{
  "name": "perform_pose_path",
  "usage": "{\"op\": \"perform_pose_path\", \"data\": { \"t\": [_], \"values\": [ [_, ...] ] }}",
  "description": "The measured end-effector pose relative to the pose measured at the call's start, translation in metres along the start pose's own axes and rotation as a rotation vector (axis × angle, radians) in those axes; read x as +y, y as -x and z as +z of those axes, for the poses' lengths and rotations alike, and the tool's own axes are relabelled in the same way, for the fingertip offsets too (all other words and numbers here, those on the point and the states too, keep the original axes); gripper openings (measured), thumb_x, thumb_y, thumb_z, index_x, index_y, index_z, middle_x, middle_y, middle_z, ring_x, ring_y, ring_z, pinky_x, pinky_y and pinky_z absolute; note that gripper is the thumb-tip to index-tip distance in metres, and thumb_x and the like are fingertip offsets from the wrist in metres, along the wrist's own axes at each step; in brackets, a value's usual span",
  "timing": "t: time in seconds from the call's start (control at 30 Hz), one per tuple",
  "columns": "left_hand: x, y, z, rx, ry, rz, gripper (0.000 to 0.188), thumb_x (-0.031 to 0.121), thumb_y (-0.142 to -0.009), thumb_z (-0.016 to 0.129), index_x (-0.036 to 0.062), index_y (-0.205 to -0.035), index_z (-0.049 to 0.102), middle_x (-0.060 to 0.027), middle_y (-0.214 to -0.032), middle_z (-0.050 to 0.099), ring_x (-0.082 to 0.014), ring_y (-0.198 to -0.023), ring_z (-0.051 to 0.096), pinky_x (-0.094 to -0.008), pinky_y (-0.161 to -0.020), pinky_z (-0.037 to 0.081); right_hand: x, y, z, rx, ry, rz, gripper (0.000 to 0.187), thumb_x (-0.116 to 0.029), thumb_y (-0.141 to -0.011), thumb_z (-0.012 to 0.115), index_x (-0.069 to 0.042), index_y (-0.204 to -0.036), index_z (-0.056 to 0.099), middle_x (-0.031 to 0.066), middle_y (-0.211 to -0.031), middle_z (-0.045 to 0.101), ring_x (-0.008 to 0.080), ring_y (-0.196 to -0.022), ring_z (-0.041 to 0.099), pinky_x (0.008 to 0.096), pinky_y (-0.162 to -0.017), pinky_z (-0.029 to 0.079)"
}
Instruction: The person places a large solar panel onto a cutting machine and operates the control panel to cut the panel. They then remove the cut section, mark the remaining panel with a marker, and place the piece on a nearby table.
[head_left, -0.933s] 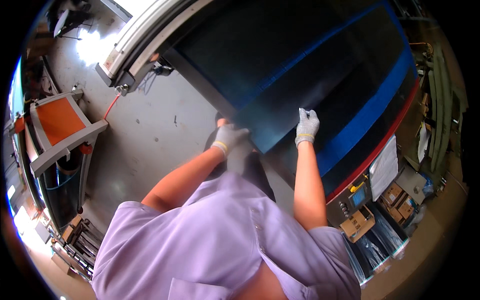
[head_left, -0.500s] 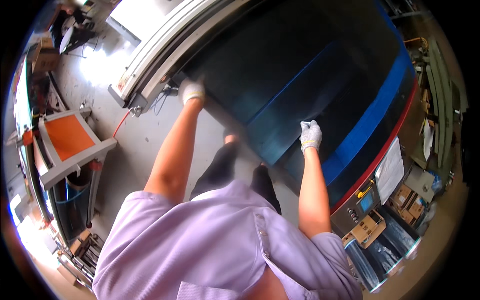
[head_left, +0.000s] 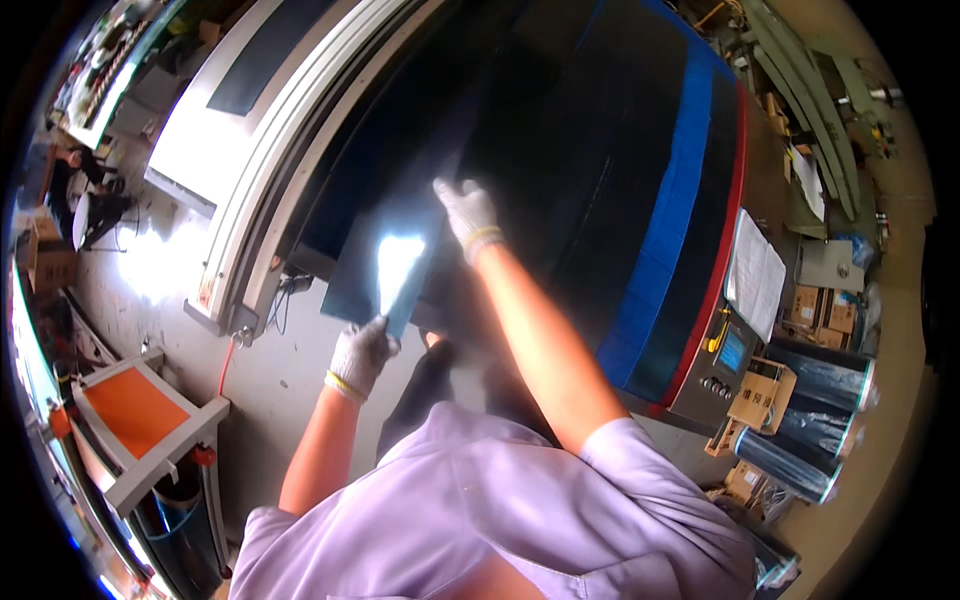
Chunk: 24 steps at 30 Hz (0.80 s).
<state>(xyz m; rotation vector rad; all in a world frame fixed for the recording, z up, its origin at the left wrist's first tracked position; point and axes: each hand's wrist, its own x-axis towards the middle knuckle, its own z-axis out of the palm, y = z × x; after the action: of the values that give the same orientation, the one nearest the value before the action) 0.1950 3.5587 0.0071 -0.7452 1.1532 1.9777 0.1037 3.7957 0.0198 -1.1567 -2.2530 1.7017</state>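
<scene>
My left hand (head_left: 364, 356), in a pale knit glove, is closed on the near edge of a dark glossy sheet (head_left: 350, 285). A bright white reflection shows on the sheet, which stretches away over the dark bed of a large machine (head_left: 540, 190). My right hand (head_left: 468, 216), gloved as well, is over the bed by the sheet's right side. Its fingers are stretched forward and apart; whether they touch the sheet I cannot tell.
A pale metal rail (head_left: 300, 150) borders the bed on the left. Blue strip (head_left: 668, 220) and red edging (head_left: 722, 260) run along its right, beside a control panel (head_left: 728, 352). An orange-topped frame stand (head_left: 135, 405) is at left; dark rolls (head_left: 790, 460) and cartons lie lower right.
My left hand has come nearer to me and now grips the sheet's edge. My right hand has moved left and farther forward across the bed. The view has shifted.
</scene>
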Motion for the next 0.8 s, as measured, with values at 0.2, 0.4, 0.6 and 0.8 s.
{"op": "perform_pose_path", "data": {
  "t": [0.2,0.4,0.6,0.8],
  "values": [
    [-0.054,0.004,-0.034,-0.114,-0.294,-0.093,0.011,0.009,-0.090,0.065,0.0018,-0.097,0.060,-0.0064,-0.078,0.062,-0.0157,-0.060,0.059,-0.0269,-0.054,0.048,0.067,0.020,-0.013,0.050,0.297,-0.296,0.022,-0.020,-0.082,0.064,-0.001,-0.093,0.062,0.0254,-0.087,0.064,0.0448,-0.086,0.061,0.0499,-0.071,0.049],
    [-0.091,0.003,-0.019,-0.065,-0.564,-0.085,0.014,0.014,-0.085,0.074,0.0056,-0.087,0.062,-0.0012,-0.068,0.060,-0.0113,-0.051,0.055,-0.0249,-0.048,0.043,0.143,0.046,-0.078,0.199,0.174,-0.229,0.017,-0.017,-0.086,0.066,0.000,-0.090,0.065,0.0216,-0.084,0.065,0.0388,-0.078,0.064,0.0462,-0.069,0.048],
    [-0.143,-0.013,0.033,-0.056,-0.607,-0.115,0.020,0.022,-0.087,0.072,0.0033,-0.087,0.063,-0.0047,-0.070,0.066,-0.0113,-0.054,0.057,-0.0239,-0.050,0.044,0.182,0.003,-0.132,0.116,0.071,-0.032,0.010,-0.010,-0.083,0.071,-0.003,-0.082,0.064,0.0044,-0.067,0.058,0.0107,-0.060,0.048,0.0333,-0.057,0.041],
    [-0.160,-0.021,0.036,0.163,-0.572,-0.036,0.028,0.027,-0.091,0.065,0.0000,-0.097,0.060,-0.0081,-0.076,0.067,-0.0132,-0.057,0.058,-0.0254,-0.052,0.044,0.199,-0.018,-0.151,0.264,0.052,0.187,0.024,-0.019,-0.076,0.078,-0.001,-0.078,0.063,0.0186,-0.073,0.065,0.0316,-0.066,0.063,0.0406,-0.065,0.049]
  ]
}}
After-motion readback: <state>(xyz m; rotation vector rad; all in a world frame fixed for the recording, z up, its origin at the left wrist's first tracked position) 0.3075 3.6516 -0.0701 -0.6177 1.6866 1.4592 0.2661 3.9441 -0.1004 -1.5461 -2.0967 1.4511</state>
